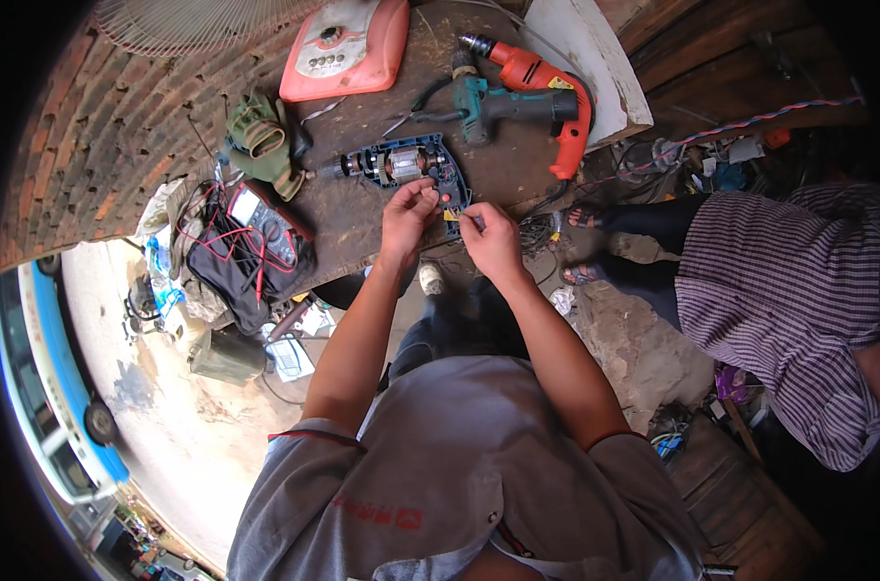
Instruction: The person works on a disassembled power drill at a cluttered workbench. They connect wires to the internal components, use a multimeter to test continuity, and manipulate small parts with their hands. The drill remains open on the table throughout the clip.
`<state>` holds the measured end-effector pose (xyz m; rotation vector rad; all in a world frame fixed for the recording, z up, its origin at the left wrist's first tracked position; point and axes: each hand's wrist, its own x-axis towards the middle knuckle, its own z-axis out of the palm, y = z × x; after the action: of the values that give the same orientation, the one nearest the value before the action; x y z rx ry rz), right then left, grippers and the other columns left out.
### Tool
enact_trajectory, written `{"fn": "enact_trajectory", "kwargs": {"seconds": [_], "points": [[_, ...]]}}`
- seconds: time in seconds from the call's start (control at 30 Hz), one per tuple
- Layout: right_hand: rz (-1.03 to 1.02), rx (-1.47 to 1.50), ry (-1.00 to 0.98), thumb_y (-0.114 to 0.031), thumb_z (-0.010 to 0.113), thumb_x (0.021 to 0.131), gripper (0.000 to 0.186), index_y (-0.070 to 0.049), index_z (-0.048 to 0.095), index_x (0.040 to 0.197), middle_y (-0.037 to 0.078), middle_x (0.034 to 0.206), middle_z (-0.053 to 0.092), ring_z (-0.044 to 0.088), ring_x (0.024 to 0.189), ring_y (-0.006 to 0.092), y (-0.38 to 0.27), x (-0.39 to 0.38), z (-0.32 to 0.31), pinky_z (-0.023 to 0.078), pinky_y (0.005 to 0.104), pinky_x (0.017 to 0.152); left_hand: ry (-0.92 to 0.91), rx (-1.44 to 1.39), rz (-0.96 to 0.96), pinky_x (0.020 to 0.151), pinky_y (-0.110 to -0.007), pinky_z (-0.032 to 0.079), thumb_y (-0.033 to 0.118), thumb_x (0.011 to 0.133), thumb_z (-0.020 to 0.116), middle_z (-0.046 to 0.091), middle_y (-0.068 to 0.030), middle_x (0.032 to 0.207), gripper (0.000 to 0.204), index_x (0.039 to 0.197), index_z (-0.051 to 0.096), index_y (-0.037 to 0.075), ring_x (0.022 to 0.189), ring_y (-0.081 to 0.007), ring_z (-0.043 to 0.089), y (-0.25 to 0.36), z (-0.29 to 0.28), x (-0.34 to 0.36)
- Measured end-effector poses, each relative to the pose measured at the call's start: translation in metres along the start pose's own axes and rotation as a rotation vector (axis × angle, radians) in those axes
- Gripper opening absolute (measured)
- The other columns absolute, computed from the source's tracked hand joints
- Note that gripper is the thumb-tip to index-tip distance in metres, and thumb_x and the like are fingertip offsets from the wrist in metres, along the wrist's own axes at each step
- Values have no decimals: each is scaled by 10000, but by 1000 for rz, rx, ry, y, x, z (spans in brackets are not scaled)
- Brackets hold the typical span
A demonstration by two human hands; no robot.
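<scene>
In front of me an opened power drill lies on the workbench, its blue half-housing point(450, 160) holding a bare motor point(404, 166), with the chuck point(335, 168) pointing left. Coloured wires and a small red part point(447, 198) show in the handle end of the housing. My left hand point(406, 221) is at the near side of the motor, thumb and fingers pinched together. My right hand point(493, 240) is closed in a pinch beside the wires at the handle's end. Whatever is between the fingertips of either hand is too small to make out.
Behind the opened drill lie a teal drill point(475, 108) and a red drill point(527, 72). A pink and white panel point(377, 58) stands farther back. Left are a camouflage cloth item point(263, 145) and a multimeter point(256, 215) with red leads. Someone in a checked garment point(759, 261) is at right.
</scene>
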<state>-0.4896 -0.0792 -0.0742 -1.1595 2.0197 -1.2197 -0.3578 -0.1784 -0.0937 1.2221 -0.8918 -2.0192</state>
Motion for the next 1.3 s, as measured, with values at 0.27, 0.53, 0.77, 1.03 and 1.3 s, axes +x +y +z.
{"fn": "enact_trajectory", "kwargs": {"seconds": [0.27, 0.53, 0.77, 1.03, 1.3], "points": [[8, -287, 18, -196, 700, 869, 123, -76, 710, 896, 150, 913, 674, 665, 816, 390, -6, -5, 13, 531, 497, 718, -92, -59, 168, 806, -239, 535, 50, 954, 679, 693, -20, 1005, 298, 1246, 620, 28, 931, -104, 670, -9, -2, 1], [-75, -251, -27, -157, 696, 819, 143, -23, 658, 855, 180, 899, 665, 667, 806, 405, 4, 7, 14, 536, 513, 715, -11, -43, 52, 785, -259, 575, -29, 940, 659, 682, -55, 997, 301, 1236, 611, -6, 930, -158, 706, 0, 5, 3], [-9, -590, -100, -205, 657, 812, 207, -25, 598, 898, 186, 946, 664, 672, 814, 434, -22, 4, 14, 545, 540, 716, 8, -52, 167, 803, -268, 577, -38, 939, 656, 682, -67, 995, 287, 1221, 611, -15, 940, -177, 712, -14, 6, 7], [22, -267, -15, -190, 667, 820, 203, -26, 589, 910, 183, 929, 669, 682, 799, 396, 11, -8, 11, 535, 499, 712, 7, -46, 94, 781, -256, 562, -31, 948, 648, 683, -65, 1002, 278, 1223, 612, -10, 931, -158, 706, -8, 6, 5], [236, 7, 34, -270, 604, 961, 270, 0, 622, 966, 214, 926, 680, 667, 864, 370, 1, -11, -18, 515, 446, 765, -18, 55, 176, 771, -237, 525, 9, 957, 657, 667, -14, 984, 350, 1299, 585, 13, 903, -108, 659, -12, 0, 1]]}}
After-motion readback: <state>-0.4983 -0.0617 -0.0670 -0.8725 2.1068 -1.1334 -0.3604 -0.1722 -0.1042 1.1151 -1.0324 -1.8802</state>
